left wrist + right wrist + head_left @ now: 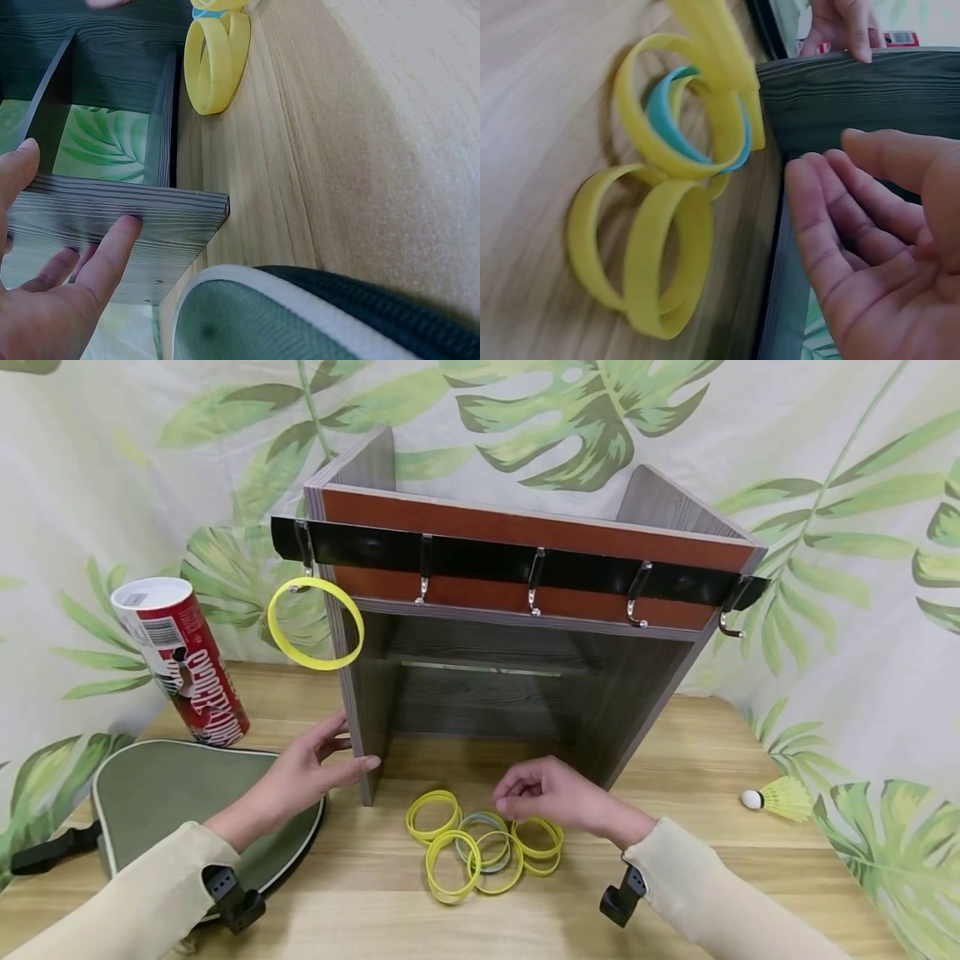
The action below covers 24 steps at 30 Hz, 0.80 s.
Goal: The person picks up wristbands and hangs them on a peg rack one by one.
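Looking first through the head view, we see the grey wooden shelf standing on the table, a black rail with five hooks across its front. One yellow band hangs from the leftmost hook, while a loose heap of yellow bands lies on the table before the shelf's opening. Our left hand grips the shelf's left side panel near the bottom. Our right hand is over the heap's back edge, fingers bent. Behind the board at the top is an open-topped compartment, its floor hidden from us. To the left stands a red snack can with a white top; we cannot tell what it holds. In front of it lies a green bag, a black handle sticking out past its left side. A shuttlecock lies at the right. Through the left wrist view, we find our left thumb and fingers on opposite sides of the panel's edge, the bag's dark zip just beside the shelf. Through the right wrist view, our right thumb stands apart from the loosely curled fingers, and a blue band overlaps the yellow ones.
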Available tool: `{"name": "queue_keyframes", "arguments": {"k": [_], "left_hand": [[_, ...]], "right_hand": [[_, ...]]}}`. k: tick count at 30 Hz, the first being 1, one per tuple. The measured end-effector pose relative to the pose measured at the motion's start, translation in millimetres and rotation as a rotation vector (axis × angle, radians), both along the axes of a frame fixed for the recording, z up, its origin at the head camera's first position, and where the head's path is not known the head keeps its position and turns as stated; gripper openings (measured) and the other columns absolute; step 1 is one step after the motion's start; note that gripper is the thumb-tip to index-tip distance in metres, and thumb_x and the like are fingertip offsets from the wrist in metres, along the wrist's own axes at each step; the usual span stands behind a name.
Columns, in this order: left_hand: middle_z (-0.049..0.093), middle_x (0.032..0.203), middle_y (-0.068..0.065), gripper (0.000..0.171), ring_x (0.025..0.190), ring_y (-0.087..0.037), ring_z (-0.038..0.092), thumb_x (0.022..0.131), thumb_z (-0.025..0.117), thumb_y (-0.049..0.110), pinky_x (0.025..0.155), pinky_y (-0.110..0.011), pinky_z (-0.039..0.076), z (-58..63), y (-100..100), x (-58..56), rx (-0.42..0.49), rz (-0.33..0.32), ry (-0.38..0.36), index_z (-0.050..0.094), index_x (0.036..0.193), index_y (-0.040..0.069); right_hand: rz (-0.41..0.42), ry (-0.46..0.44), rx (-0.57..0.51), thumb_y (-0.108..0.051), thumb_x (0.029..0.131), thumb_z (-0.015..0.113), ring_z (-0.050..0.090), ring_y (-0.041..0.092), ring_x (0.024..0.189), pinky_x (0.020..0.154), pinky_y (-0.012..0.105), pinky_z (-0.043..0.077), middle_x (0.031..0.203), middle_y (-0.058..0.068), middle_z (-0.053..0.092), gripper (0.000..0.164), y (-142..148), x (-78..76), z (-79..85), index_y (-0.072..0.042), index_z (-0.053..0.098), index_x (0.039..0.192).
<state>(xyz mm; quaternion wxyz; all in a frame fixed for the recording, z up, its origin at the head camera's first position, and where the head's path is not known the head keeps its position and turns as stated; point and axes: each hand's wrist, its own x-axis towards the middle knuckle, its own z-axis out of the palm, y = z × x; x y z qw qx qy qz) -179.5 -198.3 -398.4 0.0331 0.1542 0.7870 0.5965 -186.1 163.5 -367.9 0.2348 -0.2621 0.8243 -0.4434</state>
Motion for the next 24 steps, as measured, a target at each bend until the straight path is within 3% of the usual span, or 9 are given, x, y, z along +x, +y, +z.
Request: {"name": "queue_keyframes", "arguments": {"k": [6, 12, 18, 24], "left_hand": [[0.049, 0.152, -0.024, 0.076, 0.119, -0.004, 0.059, 0.101, 0.072, 0.015, 0.088, -0.028, 0.063, 0.6, -0.4, -0.4, 0.008, -0.009, -0.008, 0.031, 0.165, 0.014], [0.050, 0.152, -0.023, 0.075, 0.125, -0.021, 0.059, 0.101, 0.072, 0.016, 0.088, -0.028, 0.063, 0.4, 0.1, 0.9, -0.003, -0.008, 0.000, 0.033, 0.165, 0.014], [0.049, 0.153, -0.023, 0.075, 0.128, -0.032, 0.057, 0.101, 0.072, 0.017, 0.087, -0.029, 0.064, 0.7, 0.2, 1.2, -0.009, -0.003, -0.001, 0.033, 0.165, 0.015], [0.049, 0.152, -0.023, 0.075, 0.125, -0.021, 0.059, 0.101, 0.072, 0.017, 0.087, -0.028, 0.064, -0.3, 0.1, -0.2, -0.011, -0.002, 0.000, 0.032, 0.165, 0.015]], "right_hand": [[0.046, 0.000, 0.062, -0.008, 0.098, 0.071, 0.062, 0.007, 0.074, 0.066, 0.026, 0.058, 0.093, 0.023, 0.074, 0.016, 7.2, 5.3, -7.8, 0.006, 0.073, 0.106], [0.068, 0.060, 0.122, -0.010, 0.096, 0.073, 0.061, 0.002, 0.077, 0.070, 0.017, 0.054, 0.090, 0.006, 0.075, 0.012, 8.3, 8.1, -16.4, 0.000, 0.076, 0.102], [0.096, 0.105, 0.138, -0.010, 0.097, 0.073, 0.063, -0.001, 0.081, 0.075, 0.018, 0.056, 0.093, 0.005, 0.077, 0.012, 6.5, 9.0, -19.6, 0.000, 0.076, 0.103], [0.112, 0.148, 0.174, -0.010, 0.097, 0.073, 0.062, -0.002, 0.082, 0.076, 0.018, 0.056, 0.094, 0.004, 0.077, 0.010, 4.1, 9.9, -20.9, -0.003, 0.076, 0.104]]}}
